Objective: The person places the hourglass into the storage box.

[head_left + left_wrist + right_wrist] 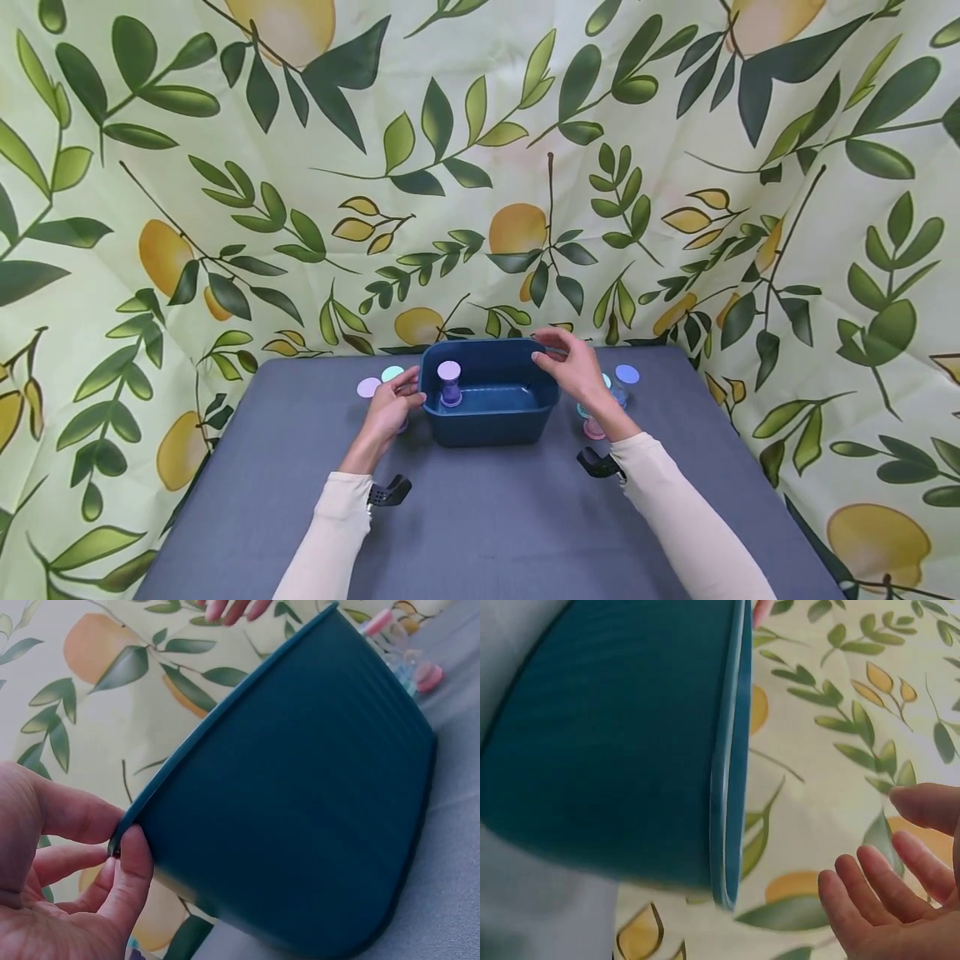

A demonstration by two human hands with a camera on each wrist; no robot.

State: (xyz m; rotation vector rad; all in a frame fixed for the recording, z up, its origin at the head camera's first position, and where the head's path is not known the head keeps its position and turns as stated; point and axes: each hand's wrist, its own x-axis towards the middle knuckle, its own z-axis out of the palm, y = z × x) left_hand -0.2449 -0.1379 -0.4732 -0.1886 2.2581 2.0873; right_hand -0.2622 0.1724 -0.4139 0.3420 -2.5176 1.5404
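Observation:
A dark blue plastic bin point(491, 429) stands on the table. My left hand point(390, 408) pinches its rim at the left end, thumb and fingers on either side of the edge in the left wrist view. A purple sand timer point(450, 385) stands upright inside, near the left wall. Over the bin's right end is my right hand point(573, 367), its fingers spread and loosely bent. In the right wrist view, that hand point(900, 892) is apart from the rim and holds nothing.
Right of the bin, partly behind my right hand, are several sand timers with blue point(627, 375), teal and pink point(594, 429) ends. Others with lilac point(368, 387) and mint point(392, 373) tops stand at left. A leaf-patterned cloth point(465, 200) hangs behind the grey table point(480, 517).

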